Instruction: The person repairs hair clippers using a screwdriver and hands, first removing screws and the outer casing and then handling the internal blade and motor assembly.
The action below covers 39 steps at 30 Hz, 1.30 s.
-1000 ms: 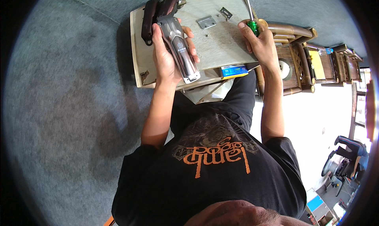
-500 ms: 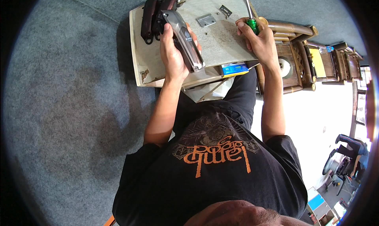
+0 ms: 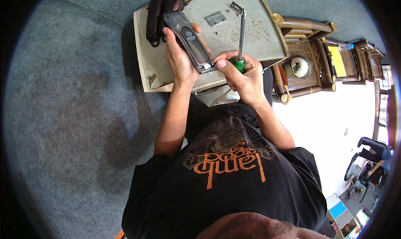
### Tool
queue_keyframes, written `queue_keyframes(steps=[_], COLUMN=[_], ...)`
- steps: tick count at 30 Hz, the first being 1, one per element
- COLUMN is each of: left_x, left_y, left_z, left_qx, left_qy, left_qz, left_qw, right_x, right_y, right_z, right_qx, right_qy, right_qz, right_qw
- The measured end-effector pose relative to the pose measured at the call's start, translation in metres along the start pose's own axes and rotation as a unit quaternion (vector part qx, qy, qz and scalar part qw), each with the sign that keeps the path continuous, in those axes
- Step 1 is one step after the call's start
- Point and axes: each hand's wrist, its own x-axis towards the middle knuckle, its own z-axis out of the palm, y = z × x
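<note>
Your right hand (image 3: pixel 244 78) was clamped on the green handle of a screwdriver (image 3: pixel 241 42), shaft running up and away from you, tip near the far edge of the surface (image 3: pixel 267 38). Your left hand (image 3: pixel 180 61) gripped a dark hair clipper (image 3: pixel 190 42) just beside it, held above the surface; its long axis ran diagonally, near end down-right toward the screwdriver handle, far end up-left. Beyond lay a small metal plate (image 3: pixel 216 18), a few loose screws, and two dark brown cases (image 3: pixel 161 13) at the far left corner.
</note>
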Motion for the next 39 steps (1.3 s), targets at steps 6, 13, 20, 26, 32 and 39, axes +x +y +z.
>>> queue_keyframes(steps=[6,13,20,26,32,39], left_x=[0.000,-0.003,-0.004,-0.004,-0.005,-0.005], left_y=[-0.001,0.001,-0.001,0.001,-0.002,-0.001], left_z=[0.000,0.002,0.001,0.000,-0.003,0.002], left_qx=[0.008,0.013,0.045,0.050,0.054,0.058], left_qy=[-0.006,-0.008,-0.013,-0.027,-0.034,-0.011], left_qz=[0.013,0.012,0.021,0.015,0.016,0.018], left_qw=[1.000,1.000,0.999,0.998,0.998,0.998], right_x=[0.002,-0.001,-0.001,-0.001,-0.003,-0.002], right_y=[0.003,0.006,-0.004,-0.009,-0.004,-0.011], right_z=[0.004,0.005,0.006,0.002,0.003,0.000], right_qx=[-0.042,-0.101,-0.133,-0.054,-0.239,-0.237], right_qy=[0.013,0.036,0.018,-0.017,0.026,0.003], right_qz=[-0.038,-0.061,-0.057,0.036,-0.102,-0.102], right_qw=[0.998,0.992,0.989,0.998,0.965,0.966])
